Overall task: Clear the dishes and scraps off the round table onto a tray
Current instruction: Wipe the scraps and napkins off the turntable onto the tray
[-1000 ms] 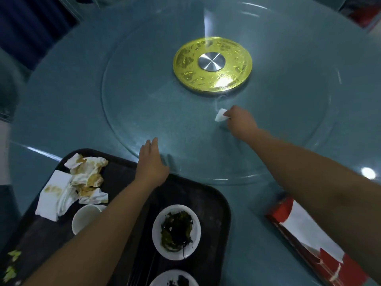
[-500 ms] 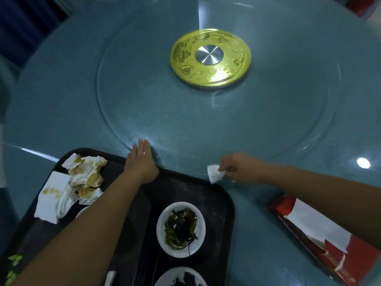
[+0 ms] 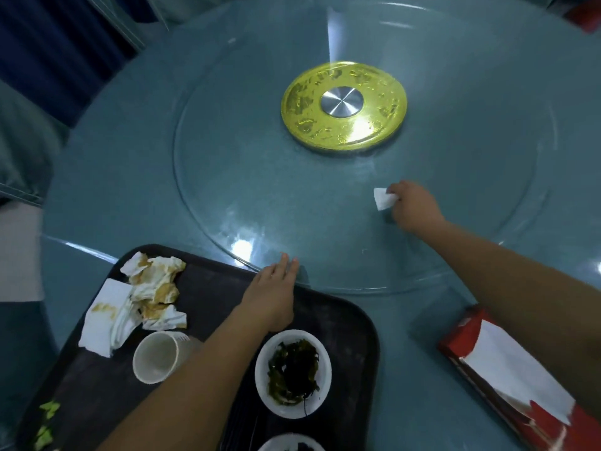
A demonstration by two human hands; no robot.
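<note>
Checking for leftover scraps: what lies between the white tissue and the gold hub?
Head view: only bare glass turntable between white tissue and gold hub.

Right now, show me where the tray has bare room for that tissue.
Bare: far-right corner of the tray, beyond the greens bowl; also the strip between stained napkins and left hand. Crowded: napkins and cup at left.

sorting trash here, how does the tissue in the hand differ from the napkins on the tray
The tissue is one small clean piece; the napkins are a bigger crumpled pile with brown stains. The right hand pinches the tissue over the glass turntable; the napkins lie loose on the tray. Both are white paper.
</note>
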